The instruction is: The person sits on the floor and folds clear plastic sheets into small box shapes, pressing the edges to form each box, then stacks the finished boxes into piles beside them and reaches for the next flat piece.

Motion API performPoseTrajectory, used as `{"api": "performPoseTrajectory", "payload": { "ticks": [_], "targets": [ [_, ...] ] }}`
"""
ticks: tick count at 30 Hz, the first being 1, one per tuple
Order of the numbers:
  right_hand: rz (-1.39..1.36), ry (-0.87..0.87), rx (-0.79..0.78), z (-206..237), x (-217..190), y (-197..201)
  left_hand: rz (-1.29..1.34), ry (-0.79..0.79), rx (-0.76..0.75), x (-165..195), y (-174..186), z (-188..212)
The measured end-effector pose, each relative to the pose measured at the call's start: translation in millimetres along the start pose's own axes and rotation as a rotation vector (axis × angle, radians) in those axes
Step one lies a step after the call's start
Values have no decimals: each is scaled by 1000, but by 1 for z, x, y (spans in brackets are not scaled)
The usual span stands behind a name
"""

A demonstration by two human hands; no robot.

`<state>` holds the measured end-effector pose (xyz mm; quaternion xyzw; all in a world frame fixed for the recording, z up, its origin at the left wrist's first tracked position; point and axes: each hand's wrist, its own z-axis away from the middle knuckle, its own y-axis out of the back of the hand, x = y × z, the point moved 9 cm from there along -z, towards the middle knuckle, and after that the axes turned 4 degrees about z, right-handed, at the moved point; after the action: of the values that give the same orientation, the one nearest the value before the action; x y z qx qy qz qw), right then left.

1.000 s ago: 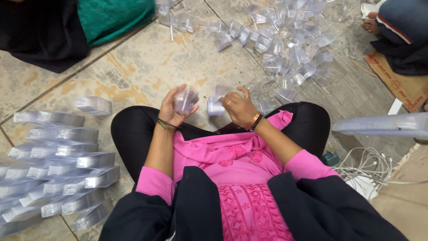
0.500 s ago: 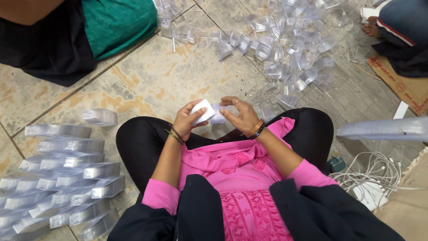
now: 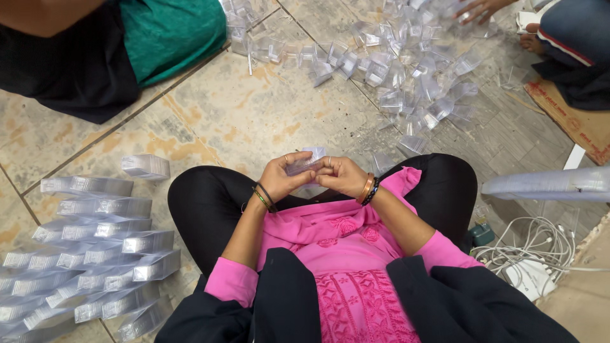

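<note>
Close to the body, above the crossed legs in black trousers, both hands meet on one small clear plastic box (image 3: 305, 162). Left hand (image 3: 279, 180) has its grip narrow, thumb and fingers pinched on the left side of the box; right hand (image 3: 341, 176) is closed on the right side, w/ fingertips pressing the edge. So both hold the same piece, between them, a little above the lap and not touching the floor. I cannot tell if the box is fully folded or only half; it looks nearly flat and partly hidden by the fingers.

At the person's left side, on the tiled floor (image 3: 254, 121), lie several rows of finished stacks (image 3: 95, 248), packed tight and lined one beside the other, approx. seven or eight rows; one short stack (image 3: 145, 166) sits apart, just before them. At the right side is a long stack (image 3: 549, 184) resting across, and below it a bundle of white cables (image 3: 537, 244).

Farther ahead, well apart from the hands, a loose pile of clear boxes (image 3: 406, 70) spreads over the floor, not stacked. Another person's hand (image 3: 480, 9) reaches into this pile at the top edge, and someone in green and black cloth (image 3: 127, 44) sits at the top left.

My judgement: a good part is done, as the rows show, but the loose pile is big, so much work is left.
</note>
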<state>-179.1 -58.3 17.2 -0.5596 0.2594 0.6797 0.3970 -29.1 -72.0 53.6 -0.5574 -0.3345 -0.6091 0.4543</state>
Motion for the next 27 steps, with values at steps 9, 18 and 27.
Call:
{"api": "performPoseTrajectory", "payload": {
  "ticks": [9, 18, 27],
  "targets": [
    [46, 74, 186, 2, 5, 10, 7, -71, 57, -7, 5, -5],
    [-46, 233, 310, 16, -32, 27, 273, 381, 79, -46, 21, -2],
    [43, 364, 272, 24, -56, 14, 342, 172, -53, -33, 0, -4]
  ]
}}
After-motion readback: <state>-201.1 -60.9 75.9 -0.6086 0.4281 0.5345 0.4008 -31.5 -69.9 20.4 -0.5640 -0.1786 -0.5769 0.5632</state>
